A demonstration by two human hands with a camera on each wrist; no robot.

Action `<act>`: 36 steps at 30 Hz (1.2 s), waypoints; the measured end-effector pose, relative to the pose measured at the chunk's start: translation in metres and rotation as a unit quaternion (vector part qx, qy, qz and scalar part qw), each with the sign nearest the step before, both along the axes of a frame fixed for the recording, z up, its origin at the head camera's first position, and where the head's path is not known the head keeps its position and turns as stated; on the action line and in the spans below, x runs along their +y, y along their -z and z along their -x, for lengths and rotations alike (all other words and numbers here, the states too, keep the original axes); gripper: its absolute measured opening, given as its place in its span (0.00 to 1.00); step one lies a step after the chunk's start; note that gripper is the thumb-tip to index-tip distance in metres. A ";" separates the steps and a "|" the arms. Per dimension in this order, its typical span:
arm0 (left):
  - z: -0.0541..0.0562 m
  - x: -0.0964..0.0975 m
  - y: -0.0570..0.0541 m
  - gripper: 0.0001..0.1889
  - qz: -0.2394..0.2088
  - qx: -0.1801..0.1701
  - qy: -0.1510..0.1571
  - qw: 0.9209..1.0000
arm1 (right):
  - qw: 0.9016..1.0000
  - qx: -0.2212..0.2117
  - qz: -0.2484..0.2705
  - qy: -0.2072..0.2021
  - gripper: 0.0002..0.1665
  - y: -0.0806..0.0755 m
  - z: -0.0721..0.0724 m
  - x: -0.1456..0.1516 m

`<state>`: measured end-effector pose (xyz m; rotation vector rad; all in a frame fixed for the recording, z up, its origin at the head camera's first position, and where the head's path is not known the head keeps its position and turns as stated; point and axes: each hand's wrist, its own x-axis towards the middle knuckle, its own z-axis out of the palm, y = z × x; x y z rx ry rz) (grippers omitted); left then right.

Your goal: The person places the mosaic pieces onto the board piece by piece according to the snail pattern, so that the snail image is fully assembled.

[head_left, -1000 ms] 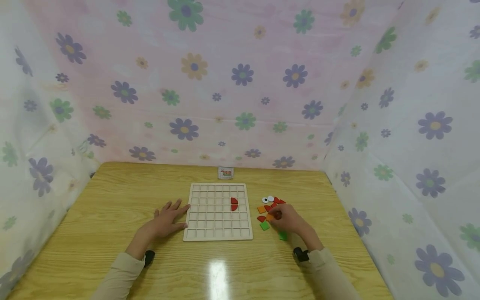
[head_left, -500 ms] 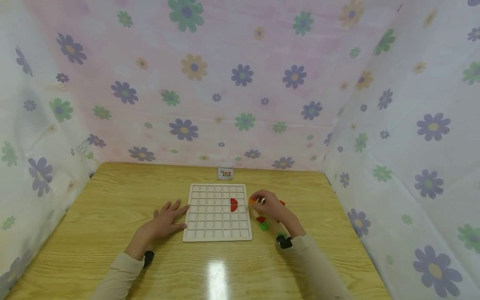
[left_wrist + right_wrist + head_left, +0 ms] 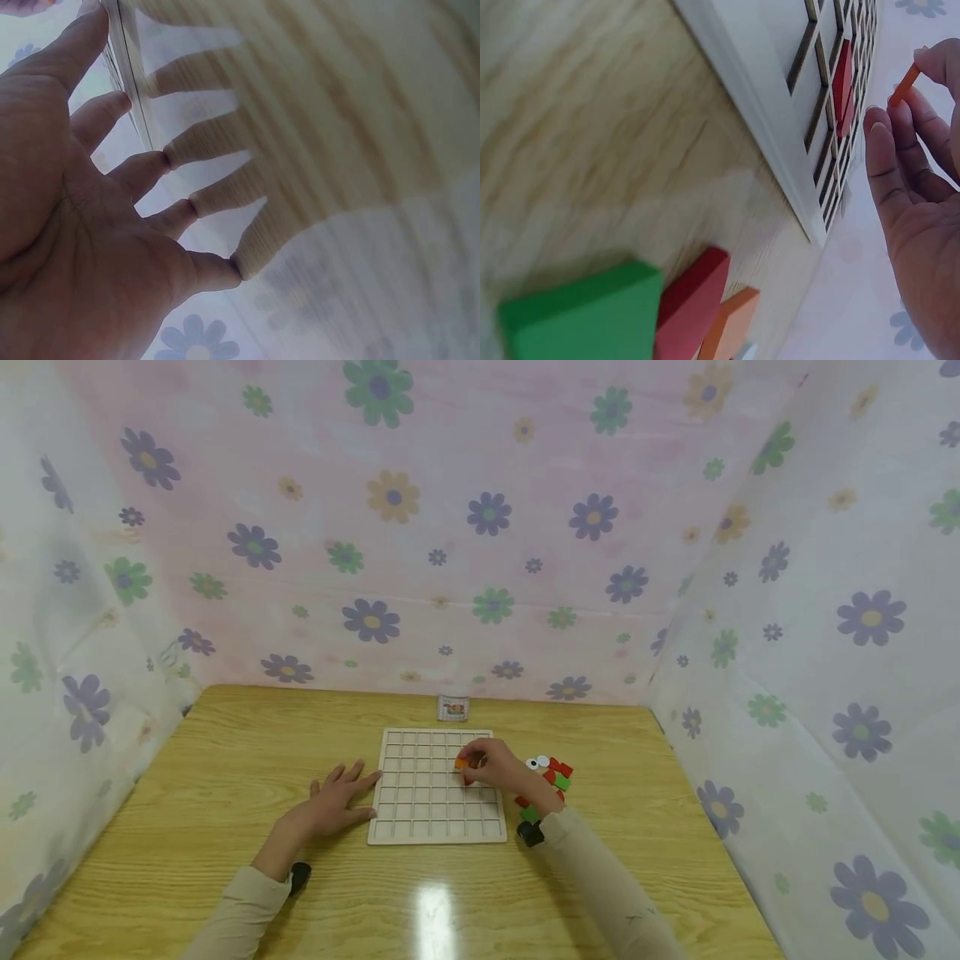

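My right hand pinches an orange tile over the right part of a pale wooden grid board. The right wrist view shows this orange tile edge-on between thumb and fingertips, above the board's cells. Two red quarter-round pieces sit in the grid beneath; in the head view the hand mostly hides them. My left hand is spread on the table, its fingertips at the board's left edge. In the left wrist view, the left hand has straight, parted fingers and holds nothing.
Right of the board lie loose pieces: a green tile, a red piece, a white disc and an eye disc. A small picture card lies behind the board. Flowered cloth surrounds the table.
My right hand has moved left from the loose pieces to above the board, bringing the orange tile along. My left hand has stayed at the board's edge.
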<state>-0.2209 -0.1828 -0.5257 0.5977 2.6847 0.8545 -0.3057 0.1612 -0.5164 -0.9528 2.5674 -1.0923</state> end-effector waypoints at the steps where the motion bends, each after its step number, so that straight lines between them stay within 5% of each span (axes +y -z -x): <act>1: 0.000 0.000 0.000 0.36 0.000 0.000 0.000 1.000 | 1.000 -0.005 0.001 0.000 0.10 -0.001 0.000 -0.002; 16: -0.001 0.000 -0.001 0.36 0.003 -0.006 0.000 1.000 | 0.998 -0.037 -0.036 0.020 0.10 0.008 0.011 -0.012; 36: 0.000 0.000 0.001 0.37 0.008 0.005 -0.003 1.000 | 0.997 -0.034 -0.051 0.040 0.14 0.005 0.008 -0.021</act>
